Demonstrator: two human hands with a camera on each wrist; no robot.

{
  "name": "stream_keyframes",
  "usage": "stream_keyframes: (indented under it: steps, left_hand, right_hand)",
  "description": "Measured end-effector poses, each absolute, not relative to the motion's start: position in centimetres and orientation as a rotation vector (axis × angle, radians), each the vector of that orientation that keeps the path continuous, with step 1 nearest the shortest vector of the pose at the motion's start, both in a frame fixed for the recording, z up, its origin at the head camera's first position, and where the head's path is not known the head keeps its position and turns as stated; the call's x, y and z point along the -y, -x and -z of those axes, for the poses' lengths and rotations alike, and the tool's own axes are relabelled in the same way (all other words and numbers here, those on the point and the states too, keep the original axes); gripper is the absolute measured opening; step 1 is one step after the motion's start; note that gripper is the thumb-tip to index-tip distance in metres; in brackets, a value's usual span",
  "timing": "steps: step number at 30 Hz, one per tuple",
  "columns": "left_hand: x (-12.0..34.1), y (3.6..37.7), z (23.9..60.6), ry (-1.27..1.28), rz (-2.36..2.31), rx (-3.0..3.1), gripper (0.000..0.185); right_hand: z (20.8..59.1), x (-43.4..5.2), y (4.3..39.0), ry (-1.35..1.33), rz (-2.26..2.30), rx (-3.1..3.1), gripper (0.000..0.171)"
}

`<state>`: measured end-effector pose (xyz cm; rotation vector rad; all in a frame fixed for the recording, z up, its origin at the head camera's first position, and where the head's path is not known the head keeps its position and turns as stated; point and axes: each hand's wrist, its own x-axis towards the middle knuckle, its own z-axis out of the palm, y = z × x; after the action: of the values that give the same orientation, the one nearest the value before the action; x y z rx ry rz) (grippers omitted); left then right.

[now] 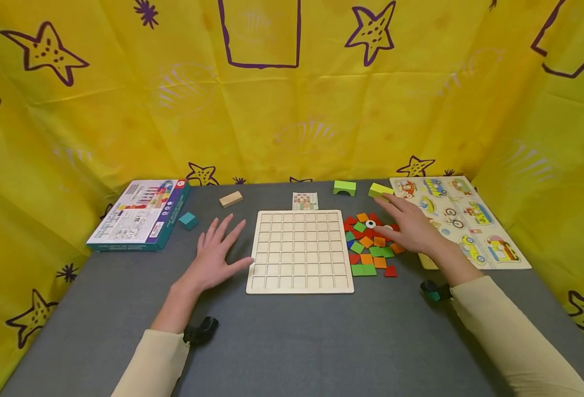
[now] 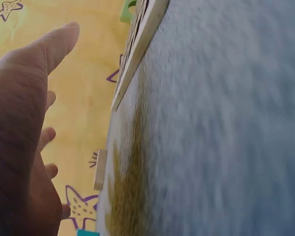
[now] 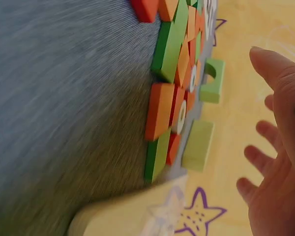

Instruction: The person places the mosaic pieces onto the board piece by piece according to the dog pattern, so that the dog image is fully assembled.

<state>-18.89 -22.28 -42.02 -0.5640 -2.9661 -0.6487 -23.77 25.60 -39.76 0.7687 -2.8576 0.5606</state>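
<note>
Your left hand (image 1: 215, 259) and right hand (image 1: 412, 229) hover empty, fingers extended, either side of the grid board (image 1: 300, 256); tiles (image 1: 366, 241) probably sit right of it for easy reach.

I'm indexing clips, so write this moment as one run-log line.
left hand: hovers near grid board, empty; right hand: hovers near colored tiles, empty; colored tiles: loose, right of grid board; pattern card: behind it
</note>
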Motion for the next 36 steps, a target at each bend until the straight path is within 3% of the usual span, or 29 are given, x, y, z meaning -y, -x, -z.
stream_keyframes:
  steps: [12,20,36]
  left_hand:
    - [22.4,19.9,44.3,0.85,0.77,2.914,0.084]
    - [22.7,19.9,45.0,0.907,0.77,2.904,0.076]
    - [22.7,20.0,45.0,0.907,0.757,2.941,0.074]
  right_hand:
    - [39.8,-21.9,27.2,-0.939,-0.755,2.961,0.048]
    - [40.4,-20.3,28.3,-1.0,-0.691,3.028,0.029]
    - [40.5,-19.7,30.5,-1.042,-0.555,3.079,0.02]
